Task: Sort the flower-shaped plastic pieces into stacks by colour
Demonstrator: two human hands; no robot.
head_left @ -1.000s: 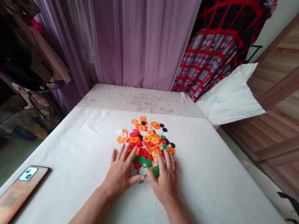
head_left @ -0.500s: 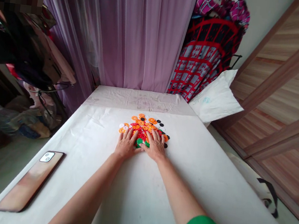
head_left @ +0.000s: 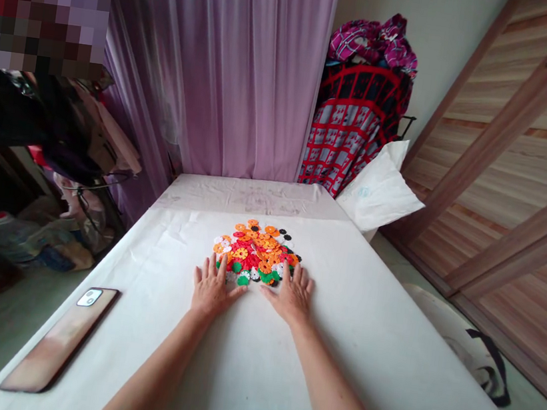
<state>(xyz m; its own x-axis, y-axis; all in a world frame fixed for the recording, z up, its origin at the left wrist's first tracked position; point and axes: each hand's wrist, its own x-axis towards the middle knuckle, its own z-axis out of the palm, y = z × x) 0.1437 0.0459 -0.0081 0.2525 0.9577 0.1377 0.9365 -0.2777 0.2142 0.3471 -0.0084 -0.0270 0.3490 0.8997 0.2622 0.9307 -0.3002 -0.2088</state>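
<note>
A loose pile of small notched plastic discs (head_left: pixel 260 247) lies on the white-covered table (head_left: pixel 363 324). They are orange, red, green, white and black, and many overlap. My left hand (head_left: pixel 212 288) rests at the pile's near left edge, palm down with fingers spread. At the near right edge is my right hand (head_left: pixel 295 294), also flat with its fingers apart. Fingertips of both hands reach the outer discs, and neither hand grips any. Between the two thumbs, a green disc (head_left: pixel 242 281) and white ones show at the pile's near side.
A phone (head_left: pixel 62 338) lies face down near the table's left edge. Beyond the far edge hangs a purple curtain (head_left: pixel 250 74). A white sack (head_left: pixel 379 189) and a covered red-patterned heap (head_left: pixel 344 130) stand behind right, beside a wooden wardrobe (head_left: pixel 515 129).
My hands have drawn back toward me and apart, off the top of the pile to its near edges. More discs are uncovered. The camera view has shifted slightly.
</note>
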